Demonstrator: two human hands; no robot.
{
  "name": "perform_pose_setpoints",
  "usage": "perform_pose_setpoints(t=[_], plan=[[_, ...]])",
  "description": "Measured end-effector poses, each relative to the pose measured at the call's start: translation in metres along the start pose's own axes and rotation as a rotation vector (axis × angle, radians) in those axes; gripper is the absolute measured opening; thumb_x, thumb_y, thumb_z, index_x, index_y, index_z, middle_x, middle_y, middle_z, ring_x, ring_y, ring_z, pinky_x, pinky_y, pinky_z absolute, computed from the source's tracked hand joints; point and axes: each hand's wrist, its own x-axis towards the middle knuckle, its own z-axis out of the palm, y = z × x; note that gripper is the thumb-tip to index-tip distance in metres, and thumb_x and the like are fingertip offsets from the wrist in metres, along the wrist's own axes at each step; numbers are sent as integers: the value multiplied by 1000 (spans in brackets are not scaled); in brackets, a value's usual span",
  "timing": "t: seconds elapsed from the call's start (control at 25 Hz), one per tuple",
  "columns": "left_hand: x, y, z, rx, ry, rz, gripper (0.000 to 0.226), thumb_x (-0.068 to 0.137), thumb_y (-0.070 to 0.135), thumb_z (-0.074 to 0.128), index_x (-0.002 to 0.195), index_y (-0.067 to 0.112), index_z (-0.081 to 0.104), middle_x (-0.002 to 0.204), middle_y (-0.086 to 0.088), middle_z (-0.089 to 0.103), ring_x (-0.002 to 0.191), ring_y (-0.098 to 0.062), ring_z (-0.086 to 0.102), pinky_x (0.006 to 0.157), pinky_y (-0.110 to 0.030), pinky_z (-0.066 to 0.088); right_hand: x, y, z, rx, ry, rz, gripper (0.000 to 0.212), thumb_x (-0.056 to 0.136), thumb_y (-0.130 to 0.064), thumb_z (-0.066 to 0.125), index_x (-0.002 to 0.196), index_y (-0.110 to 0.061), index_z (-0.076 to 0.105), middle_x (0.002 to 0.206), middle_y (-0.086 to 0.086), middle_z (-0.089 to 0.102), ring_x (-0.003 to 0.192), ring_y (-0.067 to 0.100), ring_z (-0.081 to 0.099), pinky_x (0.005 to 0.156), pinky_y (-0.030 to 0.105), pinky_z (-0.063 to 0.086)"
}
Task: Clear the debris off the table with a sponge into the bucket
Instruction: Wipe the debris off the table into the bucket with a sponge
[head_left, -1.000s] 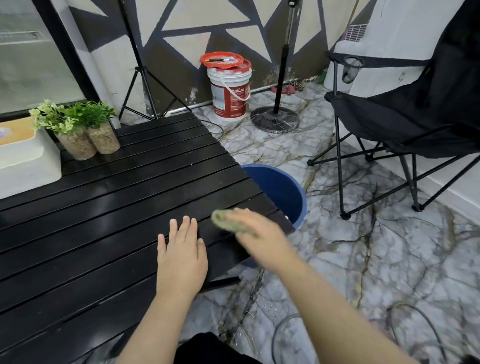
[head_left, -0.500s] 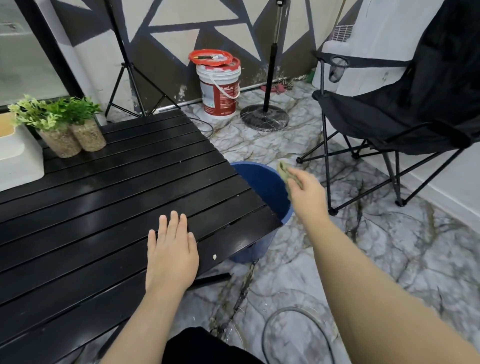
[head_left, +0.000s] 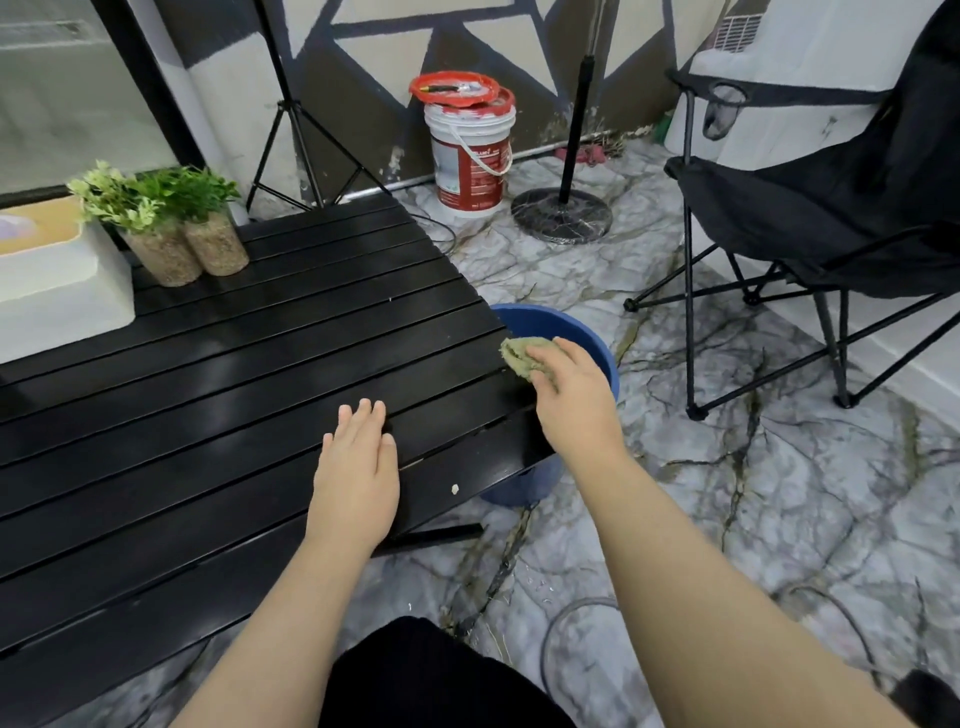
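Note:
My right hand (head_left: 571, 400) grips a worn green sponge (head_left: 522, 356) at the right edge of the black slatted table (head_left: 234, 395), just above the blue bucket (head_left: 587, 338) that stands on the floor beside that edge. My left hand (head_left: 358, 467) rests flat on the table near its front corner, fingers straight. One small pale crumb (head_left: 455, 488) lies on the front slat, to the right of my left hand. A tiny white speck (head_left: 389, 299) sits farther back on the table.
Two small potted plants (head_left: 171, 228) and a white box (head_left: 57, 280) stand at the table's far left. A white and red paint bucket (head_left: 470, 156), a stand base (head_left: 561, 213), a tripod (head_left: 291, 119) and a black folding chair (head_left: 810, 208) stand on the marble floor.
My right hand swung the sponge from the table's front corner out over the bucket, then back to the table's right edge. My left hand stayed flat on the table.

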Motion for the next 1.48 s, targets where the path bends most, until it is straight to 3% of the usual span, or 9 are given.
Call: perform_pose_setpoints(t=[0.12, 0.32, 0.44, 0.68, 0.84, 1.12, 1.28, 1.36, 1.48], plan=[[-20, -22, -10, 160, 49, -9, 48, 98, 25, 22, 145, 14, 23, 155, -2, 21, 146, -19, 6, 119, -37, 5, -58, -34, 7, 157, -8, -184, 32, 92, -17, 51, 123, -21, 58, 142, 5, 43, 126, 21, 41, 105, 26, 28], [-33, -38, -13, 245, 25, -67, 51, 98, 31, 18, 147, 18, 13, 158, 3, 7, 146, -17, -3, 120, -40, 2, -125, -25, 41, -175, -183, -553, 32, 84, -21, 46, 112, -26, 61, 134, 2, 55, 127, 28, 46, 106, 55, 27], [-14, -26, -11, 231, 35, -66, 50, 97, 29, 22, 146, 18, 17, 158, 3, 11, 146, -17, -1, 118, -42, 2, -80, -16, 39, -123, -177, -471, 29, 80, -8, 58, 105, -20, 68, 128, 6, 59, 124, 32, 49, 105, 59, 27], [92, 18, 13, 196, -20, 101, 49, 98, 27, 23, 146, 15, 18, 157, 0, 15, 146, -21, 1, 118, -44, 4, 60, 8, 38, -174, -258, -262, 34, 93, -13, 52, 125, -23, 58, 147, 4, 38, 138, 26, 27, 115, 42, 17], [123, 24, 32, 288, -55, 117, 50, 98, 27, 20, 146, 14, 15, 157, -2, 13, 146, -22, 2, 118, -44, 5, 127, 32, 50, -30, -275, -57, 34, 94, -12, 47, 123, -27, 58, 126, 3, 51, 106, 17, 50, 97, 30, 37], [123, 24, 34, 251, -52, 116, 49, 98, 27, 20, 146, 15, 16, 158, -1, 12, 146, -21, 1, 118, -41, 3, 137, 18, 46, 58, -24, 20, 34, 95, -8, 44, 125, -18, 56, 133, 8, 48, 120, 23, 45, 94, 25, 34], [107, 19, 16, 75, 23, 50, 47, 98, 25, 24, 145, 15, 23, 156, -1, 18, 146, -19, 4, 118, -38, 3, 76, -20, 28, 315, 81, -68, 42, 93, -14, 51, 133, -29, 47, 136, -9, 47, 125, 8, 41, 101, 19, 29], [77, 2, 7, 149, 64, 2, 48, 98, 28, 24, 145, 16, 22, 156, 0, 19, 146, -20, 5, 118, -39, 4, 40, -39, 28, 392, -119, -127, 52, 94, -21, 51, 139, -39, 34, 138, -15, 39, 127, 2, 34, 104, 21, 25], [40, -12, 4, 228, 17, -37, 51, 98, 33, 21, 146, 18, 17, 158, 1, 12, 146, -20, 1, 118, -41, 3, 21, -43, 51, -169, -506, -315, 46, 93, -47, 42, 136, -52, 28, 156, -9, 10, 143, 15, 3, 115, 43, 2]])
